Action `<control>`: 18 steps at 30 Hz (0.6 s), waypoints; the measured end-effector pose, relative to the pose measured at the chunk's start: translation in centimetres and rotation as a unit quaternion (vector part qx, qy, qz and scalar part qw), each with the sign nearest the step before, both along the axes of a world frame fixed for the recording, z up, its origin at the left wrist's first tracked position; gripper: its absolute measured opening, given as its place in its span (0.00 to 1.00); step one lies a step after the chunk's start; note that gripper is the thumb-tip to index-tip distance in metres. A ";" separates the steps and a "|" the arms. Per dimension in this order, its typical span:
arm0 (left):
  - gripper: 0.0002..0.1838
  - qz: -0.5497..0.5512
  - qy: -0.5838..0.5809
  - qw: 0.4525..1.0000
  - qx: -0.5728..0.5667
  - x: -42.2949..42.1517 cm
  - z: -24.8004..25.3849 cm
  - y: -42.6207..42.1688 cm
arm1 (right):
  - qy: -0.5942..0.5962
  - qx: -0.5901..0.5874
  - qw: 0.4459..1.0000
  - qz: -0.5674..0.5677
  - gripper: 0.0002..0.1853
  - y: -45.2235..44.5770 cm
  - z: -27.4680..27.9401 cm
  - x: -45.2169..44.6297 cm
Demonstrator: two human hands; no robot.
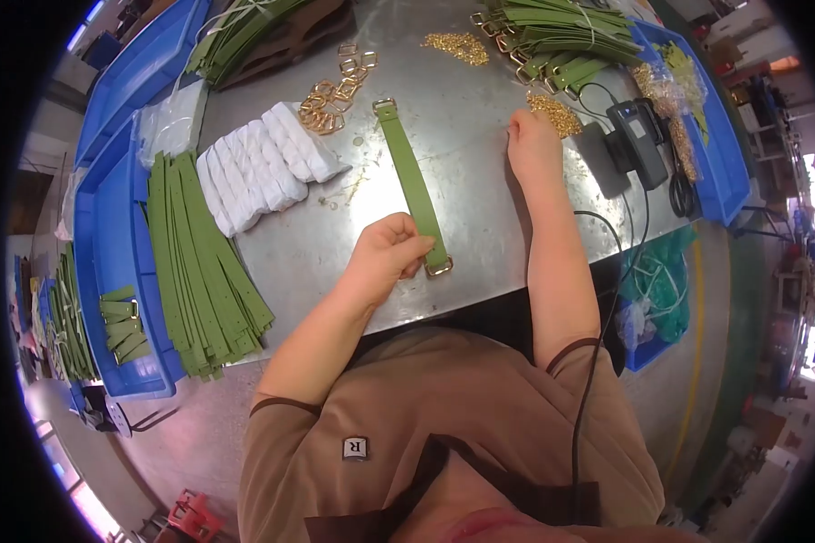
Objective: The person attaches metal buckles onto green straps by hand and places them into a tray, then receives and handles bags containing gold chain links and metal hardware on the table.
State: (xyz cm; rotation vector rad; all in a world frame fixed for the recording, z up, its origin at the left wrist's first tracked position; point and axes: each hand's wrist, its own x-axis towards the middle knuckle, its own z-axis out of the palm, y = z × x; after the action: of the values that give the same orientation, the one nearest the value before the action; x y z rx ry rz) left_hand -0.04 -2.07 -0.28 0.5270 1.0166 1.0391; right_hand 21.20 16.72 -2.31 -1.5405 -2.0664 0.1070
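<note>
A green strap (409, 176) lies lengthwise on the metal table, with a rectangular gold buckle at its far end and another at its near end. Near the closer buckle, my left hand (392, 251) pinches the strap's edge between thumb and fingers. My right hand (534, 145) is beside a pile of small gold metal pieces (555, 114), its fingers curled together. Whatever they may hold is too small or hidden to make out. Loose gold buckles (335, 95) lie beyond a bundle of white cloth or padding (258, 167).
Green straps (195, 262) are stacked at left, beside blue trays (118, 262). More bundled straps (561, 36) lie at the back right, near another pile of gold pieces (455, 48). A black device (638, 136) with cables stands at right; one cable hangs over my right side.
</note>
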 end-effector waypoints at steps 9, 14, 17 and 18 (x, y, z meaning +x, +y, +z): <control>0.05 0.010 -0.001 1.000 0.026 0.4 -0.4 -0.2 | 0.235 -0.117 0.965 -0.015 0.03 -2.3 2.0 1.5; 0.04 0.016 0.004 0.999 0.032 0.8 -1.3 -0.3 | 0.399 -0.226 0.888 0.035 0.04 -8.0 4.8 1.3; 0.04 0.019 -0.004 0.999 0.044 1.1 -1.2 -0.2 | 0.463 -0.377 0.799 0.074 0.03 -13.6 6.2 0.3; 0.04 0.022 -0.008 0.999 0.042 1.2 -1.3 -0.2 | 0.459 -0.380 0.800 0.074 0.03 -15.0 5.8 0.1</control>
State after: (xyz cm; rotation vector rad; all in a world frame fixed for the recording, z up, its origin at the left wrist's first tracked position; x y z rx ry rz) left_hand 1.18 -2.24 -1.54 0.5664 0.9778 1.1261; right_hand 21.25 1.71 3.46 -1.2633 -1.3333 1.5720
